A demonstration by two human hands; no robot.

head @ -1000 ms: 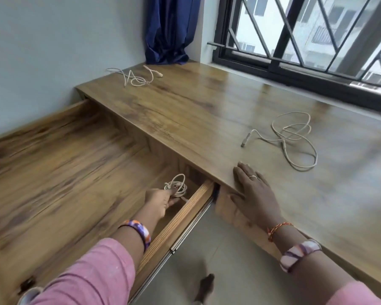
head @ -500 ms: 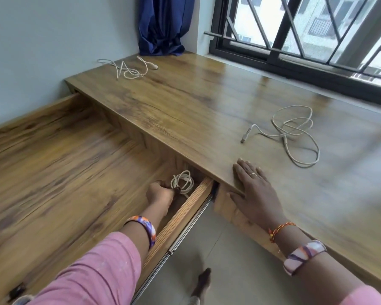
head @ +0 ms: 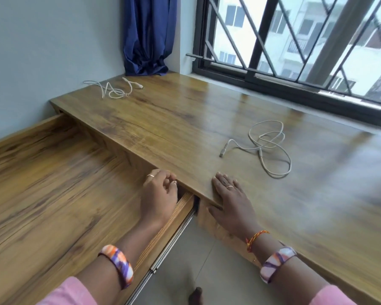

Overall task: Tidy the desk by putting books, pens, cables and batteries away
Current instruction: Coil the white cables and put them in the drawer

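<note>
A wide wooden drawer [head: 53, 183] stands pulled out from under the desk top [head: 163, 128]. My left hand [head: 158, 194] hovers over the drawer's right corner, right at the desk's front edge, with its fingers loosely curled and nothing visible in them. The coiled white cable seen there earlier is out of sight. My right hand [head: 231, 199] rests flat on the desk top at its front edge, fingers straight. One loose white cable [head: 271, 148] lies on the desk just beyond my right hand. A second white cable [head: 114, 90] lies at the far left corner.
A blue curtain [head: 147, 36] hangs in the corner behind the far cable. A barred window [head: 295, 51] runs along the desk's back edge. The drawer's metal slide rail [head: 172, 241] and tiled floor [head: 196, 260] show between my arms.
My left hand has risen from the drawer's corner towards the desk edge, and the coiled cable it held is no longer visible. My right hand has stayed flat on the desk.
</note>
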